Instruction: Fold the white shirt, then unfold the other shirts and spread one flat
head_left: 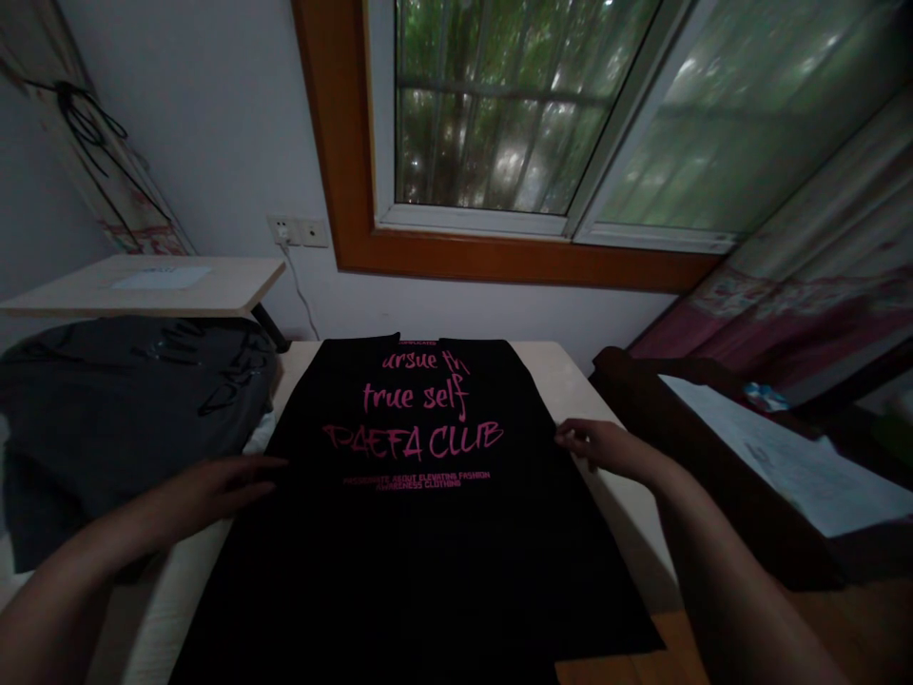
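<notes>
A black T-shirt with pink lettering lies spread flat on a pale table, its neck end toward the wall and no sleeves showing. My left hand is at its left edge, fingers stretched out and thumb apart, the fingertips resting on or just over the cloth. At the opposite edge, my right hand has its fingers bent, with thumb and forefinger closed on the border of the shirt. The shirt's lower end runs out of view toward me.
Left of the shirt lies a grey garment in a shiny clear wrapping, below a raised wooden shelf with a paper. To the right, white sheets lie on a dark brown surface. Behind are a window and a wall socket.
</notes>
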A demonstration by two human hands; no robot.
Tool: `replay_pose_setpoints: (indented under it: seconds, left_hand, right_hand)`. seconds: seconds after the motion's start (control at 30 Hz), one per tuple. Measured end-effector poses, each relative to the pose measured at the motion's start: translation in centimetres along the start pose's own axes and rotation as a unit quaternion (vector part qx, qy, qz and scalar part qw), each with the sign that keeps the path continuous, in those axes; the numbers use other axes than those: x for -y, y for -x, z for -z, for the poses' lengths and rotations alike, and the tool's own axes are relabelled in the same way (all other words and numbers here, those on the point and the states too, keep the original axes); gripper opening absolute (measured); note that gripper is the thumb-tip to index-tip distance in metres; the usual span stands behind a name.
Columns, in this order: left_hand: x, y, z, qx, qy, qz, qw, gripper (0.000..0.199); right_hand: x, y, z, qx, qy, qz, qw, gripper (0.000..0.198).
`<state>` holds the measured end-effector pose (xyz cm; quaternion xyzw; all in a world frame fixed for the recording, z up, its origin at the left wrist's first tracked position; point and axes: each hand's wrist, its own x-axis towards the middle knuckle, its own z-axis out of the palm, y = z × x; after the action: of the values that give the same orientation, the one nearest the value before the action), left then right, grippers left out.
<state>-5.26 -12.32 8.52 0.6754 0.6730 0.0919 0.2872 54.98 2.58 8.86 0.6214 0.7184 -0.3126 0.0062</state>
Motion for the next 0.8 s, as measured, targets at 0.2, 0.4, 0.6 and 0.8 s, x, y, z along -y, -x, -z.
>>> replay_pose_setpoints:
  seconds: [0.2, 0.4, 0.6, 0.8]
  left_hand:
    - [-7.3, -7.9, -2.5, -0.086, -0.071, -0.155, 0.982, 0.048]
    - [-13.5, -16.0, -7.6, -0.253, -0.094, -0.184, 0.945, 0.039]
    - [-12.5, -19.0, -11.5, -0.295, -0.106, -0.255, 0.915, 0.041]
    - [-10.6, -18.4, -12.0, -0.235, -0.149, -0.275, 0.920, 0.044]
  right_hand:
    - [9.3, -6.3, -4.3, -0.231, 0.053, 0.181, 0.954, 0.037]
    - [17.0, -11.3, -11.1, -0.301, 0.023, 0.259, 0.918, 0.045]
    - [17.9, -13.2, -14.1, -0.299, 0.032, 0.247, 0.921, 0.044]
    - [15.1, -12.9, -13.3, -0.305, 0.047, 0.253, 0.917, 0.043]
